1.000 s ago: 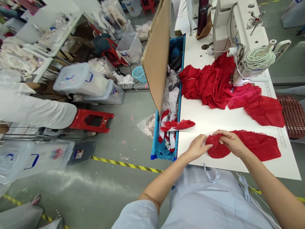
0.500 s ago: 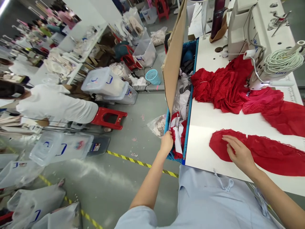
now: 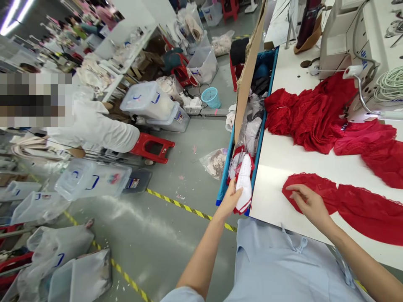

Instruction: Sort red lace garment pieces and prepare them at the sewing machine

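Observation:
My left hand [image 3: 230, 198] is closed on a bundle of white and red fabric pieces [image 3: 244, 182] at the near end of a blue fabric-lined bin [image 3: 265, 105]. Its thumb lies over the white layer, with red edges showing around and beneath. On the white sewing table, my right hand [image 3: 310, 202] is open, fingers stretched over the left end of a red lace-edged fabric piece [image 3: 324, 188]. Another red fabric piece [image 3: 371, 209] adjoins it on the right. Beyond them, a bunched heap of red lace fabric [image 3: 315, 115] lies by the sewing machine [image 3: 352, 58].
A cardboard sheet [image 3: 250, 79] stands upright along the bin. Left across the floor, a person in white [image 3: 97, 126] sits on a red stool [image 3: 154, 147] beside clear lidded boxes [image 3: 147, 98]. A plastic bag of scraps [image 3: 215, 163] lies near the bin.
My left hand left the red fabric, reached to the bin and took hold of the white and red bundle. My right hand stayed over the red piece, now spread flat. The view swung left.

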The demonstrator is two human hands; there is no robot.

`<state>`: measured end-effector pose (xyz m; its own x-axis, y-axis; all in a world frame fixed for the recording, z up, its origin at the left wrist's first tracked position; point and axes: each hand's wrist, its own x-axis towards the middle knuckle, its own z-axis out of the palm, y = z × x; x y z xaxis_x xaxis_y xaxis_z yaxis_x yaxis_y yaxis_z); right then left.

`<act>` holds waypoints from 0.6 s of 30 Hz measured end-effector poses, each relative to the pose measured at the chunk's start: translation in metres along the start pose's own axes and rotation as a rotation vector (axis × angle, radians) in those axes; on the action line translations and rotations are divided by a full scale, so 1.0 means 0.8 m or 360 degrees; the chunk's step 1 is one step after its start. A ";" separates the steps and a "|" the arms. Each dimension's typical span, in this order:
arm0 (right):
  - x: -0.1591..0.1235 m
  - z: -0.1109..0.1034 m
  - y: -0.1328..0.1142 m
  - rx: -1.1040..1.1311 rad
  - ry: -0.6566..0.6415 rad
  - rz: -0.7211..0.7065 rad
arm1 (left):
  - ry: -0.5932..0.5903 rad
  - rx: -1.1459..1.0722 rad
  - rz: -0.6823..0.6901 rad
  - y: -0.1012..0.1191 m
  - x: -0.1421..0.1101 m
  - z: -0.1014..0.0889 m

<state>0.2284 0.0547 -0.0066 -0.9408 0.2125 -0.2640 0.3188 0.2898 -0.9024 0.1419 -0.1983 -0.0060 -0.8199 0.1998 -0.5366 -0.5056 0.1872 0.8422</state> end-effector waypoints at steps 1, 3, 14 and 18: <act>0.003 0.008 -0.012 0.0233 -0.0180 0.0107 | -0.0127 -0.0196 0.0045 0.003 -0.011 0.010; 0.007 0.027 -0.034 0.0762 -0.0568 0.0306 | -0.0326 -0.0414 0.0034 0.007 -0.028 0.036; 0.009 0.035 -0.062 0.1412 -0.0226 0.0514 | -0.0041 0.0749 0.1171 0.049 -0.026 0.089; 0.010 0.029 -0.054 0.1076 -0.0139 0.0340 | -0.0148 0.0748 0.1270 0.064 -0.004 0.109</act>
<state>0.2043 0.0218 0.0224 -0.8805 0.1162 -0.4597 0.3828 -0.3977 -0.8338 0.1421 -0.1056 0.0343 -0.8429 0.5096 0.1728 0.3757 0.3273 0.8670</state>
